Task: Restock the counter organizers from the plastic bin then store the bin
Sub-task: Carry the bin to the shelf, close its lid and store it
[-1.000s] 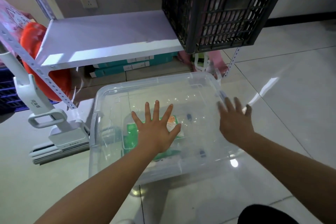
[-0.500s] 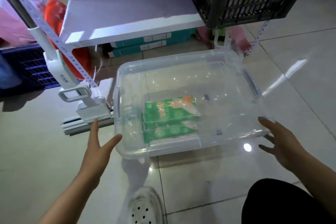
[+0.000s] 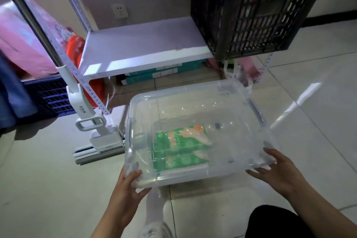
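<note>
Left hand (image 3: 129, 185) and right hand (image 3: 278, 172) grip the clear plastic bin's (image 3: 257, 106) near corners, fingers curled beneath; its long axis spans the hands.

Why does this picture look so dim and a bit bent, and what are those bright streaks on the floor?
Head view: the room is dim; pale light falls on the shelf, and bright glare streaks the floor tiles. The wide lens bows the shelf post. The clear bin catches small glints, so the green packet inside looks hazy. The left hand and right hand are shaded but fairly sharp.
</note>
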`<move>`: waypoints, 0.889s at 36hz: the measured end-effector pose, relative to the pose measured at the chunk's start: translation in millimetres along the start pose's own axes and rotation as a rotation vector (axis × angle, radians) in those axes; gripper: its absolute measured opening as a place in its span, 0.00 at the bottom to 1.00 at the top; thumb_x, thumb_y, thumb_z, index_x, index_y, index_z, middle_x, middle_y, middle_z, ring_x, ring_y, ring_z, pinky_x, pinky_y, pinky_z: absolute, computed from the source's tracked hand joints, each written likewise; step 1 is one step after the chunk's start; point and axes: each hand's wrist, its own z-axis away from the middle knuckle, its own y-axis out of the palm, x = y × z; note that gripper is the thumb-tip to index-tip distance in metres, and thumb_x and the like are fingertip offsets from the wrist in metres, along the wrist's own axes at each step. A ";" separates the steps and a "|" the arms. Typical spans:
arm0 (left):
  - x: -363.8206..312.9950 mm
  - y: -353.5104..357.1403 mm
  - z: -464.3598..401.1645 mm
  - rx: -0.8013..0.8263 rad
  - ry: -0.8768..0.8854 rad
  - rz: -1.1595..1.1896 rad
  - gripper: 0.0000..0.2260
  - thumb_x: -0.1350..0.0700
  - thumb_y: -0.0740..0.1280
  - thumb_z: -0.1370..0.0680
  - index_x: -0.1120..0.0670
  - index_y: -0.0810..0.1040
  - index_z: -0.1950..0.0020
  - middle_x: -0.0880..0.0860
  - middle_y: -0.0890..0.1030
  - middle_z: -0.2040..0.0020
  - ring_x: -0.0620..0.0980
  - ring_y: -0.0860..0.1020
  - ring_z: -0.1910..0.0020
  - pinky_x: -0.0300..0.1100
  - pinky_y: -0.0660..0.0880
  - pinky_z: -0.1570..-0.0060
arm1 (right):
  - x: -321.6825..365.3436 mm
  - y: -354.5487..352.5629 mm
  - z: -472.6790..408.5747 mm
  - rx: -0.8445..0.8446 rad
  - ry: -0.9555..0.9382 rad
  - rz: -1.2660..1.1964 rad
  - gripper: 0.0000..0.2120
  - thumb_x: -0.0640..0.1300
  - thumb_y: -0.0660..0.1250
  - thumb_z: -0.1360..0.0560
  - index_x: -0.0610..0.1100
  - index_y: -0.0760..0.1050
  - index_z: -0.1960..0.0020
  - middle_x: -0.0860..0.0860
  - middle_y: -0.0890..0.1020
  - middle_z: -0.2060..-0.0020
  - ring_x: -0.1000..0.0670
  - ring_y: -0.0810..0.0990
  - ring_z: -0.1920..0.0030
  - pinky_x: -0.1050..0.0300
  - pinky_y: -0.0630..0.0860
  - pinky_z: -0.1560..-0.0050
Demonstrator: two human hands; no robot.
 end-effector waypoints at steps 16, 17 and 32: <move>-137.3 28.2 26.3 0.058 0.250 0.025 0.25 0.61 0.64 0.25 0.49 0.73 0.28 0.58 0.78 0.32 0.62 0.76 0.36 0.64 0.76 0.41 | 83.1 116.3 56.5 0.284 -0.193 0.007 0.16 0.37 0.70 0.31 0.45 0.78 0.45 0.45 0.85 0.53 0.34 0.84 0.51 0.32 0.80 0.51; -148.4 32.4 24.6 0.036 0.264 0.042 0.25 0.60 0.65 0.26 0.51 0.72 0.28 0.60 0.79 0.35 0.61 0.79 0.40 0.61 0.79 0.46 | 90.3 129.0 58.4 0.303 -0.203 0.020 0.15 0.37 0.70 0.32 0.44 0.79 0.46 0.43 0.86 0.53 0.34 0.85 0.51 0.32 0.80 0.51; -270.3 61.9 -43.4 -0.041 0.204 0.139 0.11 0.60 0.68 0.24 0.59 0.76 0.42 0.63 0.74 0.40 0.69 0.75 0.38 0.62 0.82 0.56 | 141.0 265.2 20.5 0.292 -0.151 0.022 0.08 0.39 0.70 0.24 0.45 0.72 0.49 0.42 0.60 0.34 0.36 0.65 0.33 0.32 0.77 0.45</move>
